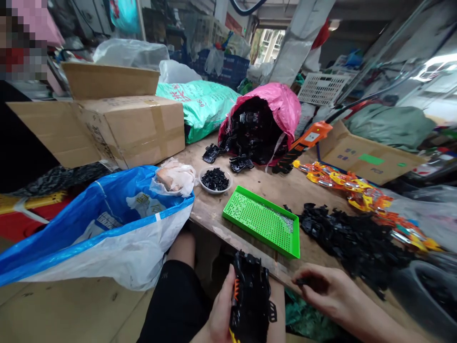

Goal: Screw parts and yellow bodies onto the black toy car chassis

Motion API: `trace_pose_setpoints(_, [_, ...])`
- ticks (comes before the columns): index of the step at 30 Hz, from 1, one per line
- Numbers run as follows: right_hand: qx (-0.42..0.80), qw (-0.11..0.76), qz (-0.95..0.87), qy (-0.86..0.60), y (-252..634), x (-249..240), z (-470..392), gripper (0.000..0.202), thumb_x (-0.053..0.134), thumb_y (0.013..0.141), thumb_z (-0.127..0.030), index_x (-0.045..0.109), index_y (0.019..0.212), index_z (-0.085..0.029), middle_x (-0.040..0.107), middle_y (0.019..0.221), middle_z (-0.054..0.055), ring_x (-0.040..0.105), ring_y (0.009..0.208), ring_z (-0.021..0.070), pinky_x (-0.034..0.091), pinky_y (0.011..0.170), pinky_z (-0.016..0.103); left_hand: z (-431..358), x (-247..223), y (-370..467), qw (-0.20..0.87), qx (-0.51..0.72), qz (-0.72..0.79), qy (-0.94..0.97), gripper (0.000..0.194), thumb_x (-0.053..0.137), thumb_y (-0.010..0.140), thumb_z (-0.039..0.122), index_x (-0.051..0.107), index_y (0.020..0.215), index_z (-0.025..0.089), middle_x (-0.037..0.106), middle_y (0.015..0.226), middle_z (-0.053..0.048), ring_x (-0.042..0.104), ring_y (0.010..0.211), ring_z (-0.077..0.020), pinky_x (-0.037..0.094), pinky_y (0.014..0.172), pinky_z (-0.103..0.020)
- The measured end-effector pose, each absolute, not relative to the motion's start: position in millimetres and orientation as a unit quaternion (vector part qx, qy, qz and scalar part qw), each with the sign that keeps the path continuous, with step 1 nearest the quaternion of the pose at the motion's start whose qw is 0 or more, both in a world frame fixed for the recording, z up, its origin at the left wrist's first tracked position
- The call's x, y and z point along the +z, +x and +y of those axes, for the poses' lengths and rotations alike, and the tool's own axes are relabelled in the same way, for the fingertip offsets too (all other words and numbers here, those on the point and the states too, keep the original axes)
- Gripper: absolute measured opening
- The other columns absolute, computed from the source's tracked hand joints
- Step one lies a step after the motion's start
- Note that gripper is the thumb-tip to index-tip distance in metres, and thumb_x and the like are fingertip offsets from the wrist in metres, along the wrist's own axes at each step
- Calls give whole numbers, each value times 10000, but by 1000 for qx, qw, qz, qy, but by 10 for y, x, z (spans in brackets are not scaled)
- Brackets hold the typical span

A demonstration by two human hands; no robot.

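My left hand [222, 307] is wrapped round a black plastic assembly [251, 295] with orange and yellow bits, held over my lap. To its right, at the table's edge, my right hand [323, 288] pinches a small black part [303, 281]. Just beyond the hands, a green perforated tray [262, 221] holds small silvery pieces at its right end. A heap of black plastic parts [353, 238] lies right of the tray. Behind the tray's left end stands a round bowl [231, 183] of small black pieces.
A pink sack [282, 102] of black parts lies open at the back, beside an orange tool [314, 135]. Orange-yellow pieces [364, 197] line the right. A blue-white bag [135, 257] and cardboard box [143, 131] stand left; a grey tub [414, 286] is lower right.
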State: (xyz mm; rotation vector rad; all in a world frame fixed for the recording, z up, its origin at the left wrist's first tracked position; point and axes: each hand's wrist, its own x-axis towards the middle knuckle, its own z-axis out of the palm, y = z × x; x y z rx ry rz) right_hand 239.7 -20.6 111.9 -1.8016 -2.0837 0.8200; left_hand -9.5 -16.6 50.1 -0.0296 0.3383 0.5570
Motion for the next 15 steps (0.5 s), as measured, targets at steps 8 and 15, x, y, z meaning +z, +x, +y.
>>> trace_pose_setpoints(8, [187, 101, -776, -594, 2601, 1219, -209, 214, 532, 912, -244, 732, 985, -218, 783, 870, 72, 759, 756, 213, 598, 666, 286, -201, 489, -88, 940, 275, 197, -47, 674, 543, 917, 667, 701, 1244, 98, 797, 901, -143, 758, 842, -283, 562, 849, -391])
trace_pose_setpoints(15, [137, 102, -821, -545, 2456, 1319, -252, 259, 464, 994, -275, 707, 927, -217, 687, 820, 75, 695, 651, 166, 563, 574, 255, -207, 482, -74, 942, 266, 190, -72, 647, 546, 928, 646, 699, 1245, 103, 801, 934, -137, 758, 877, -276, 555, 876, -382])
